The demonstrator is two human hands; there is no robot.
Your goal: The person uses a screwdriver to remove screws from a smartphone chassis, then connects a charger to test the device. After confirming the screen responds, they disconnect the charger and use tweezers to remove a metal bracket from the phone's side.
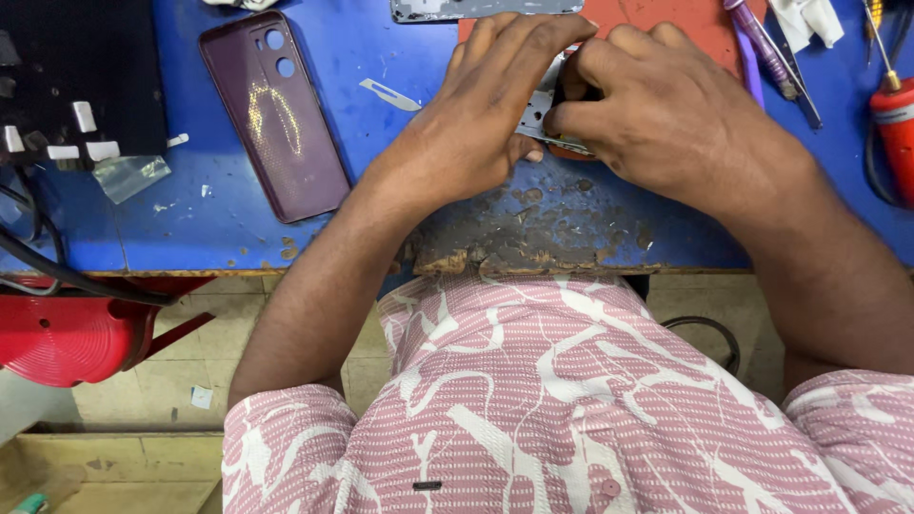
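Note:
Both hands meet over a small grey metal phone part (pixel 535 112) on the blue worktable (pixel 190 219). My left hand (pixel 486 105) covers it from the left with fingers arched over the top. My right hand (pixel 657 105) pinches it from the right, fingertips pressed on its edge. Most of the part is hidden under the fingers. An orange mat (pixel 666 14) lies beneath the hands. A maroon phone back cover (pixel 276 114) rests to the left, inner side down. A thin scalpel blade (pixel 390 95) lies between the cover and my left hand.
A grey phone frame (pixel 476 8) sits at the top edge. Purple-handled tools (pixel 762 48) and a red tool (pixel 895 124) lie at the right. A black box with white blocks (pixel 76 86) stands top left. A red stool (pixel 67 333) is below the worn table edge (pixel 514 252).

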